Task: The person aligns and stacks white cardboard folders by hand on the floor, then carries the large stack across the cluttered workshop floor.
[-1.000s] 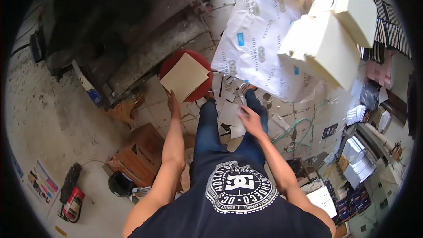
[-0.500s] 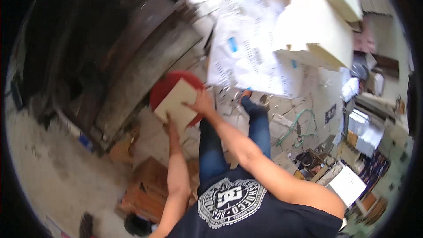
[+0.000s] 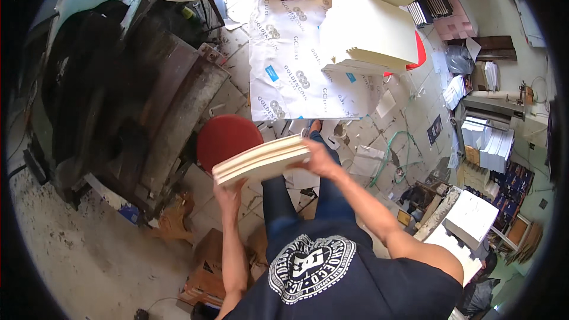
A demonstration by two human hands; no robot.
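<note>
A thick stack of cream paper blocks (image 3: 261, 160) is gripped between my two hands, tilted so that its layered edges show. My left hand (image 3: 230, 192) holds the near left end, its fingers partly hidden under the stack. At the right end, my right hand (image 3: 320, 159) grips the corner with the thumb near the top edge. Just beyond the stack on the left, a red round stool seat (image 3: 228, 136) shows a bare top. Ahead is a work surface covered with printed white wrapping paper (image 3: 290, 53). Large cream paper stacks (image 3: 376, 29) stand on it.
Dark, heavy machinery (image 3: 178, 77) stands along the left. A cardboard box (image 3: 204, 266) sits low beside my left forearm. Paper scraps and a green cord (image 3: 389, 157) lie on the tiled floor at right. Shelves and paper piles (image 3: 471, 219) line the right side.
The cream stack has come up off the red stool and moved right, toward my body, tilting to show its edges. Both hands moved with it. The whole view has shifted.
</note>
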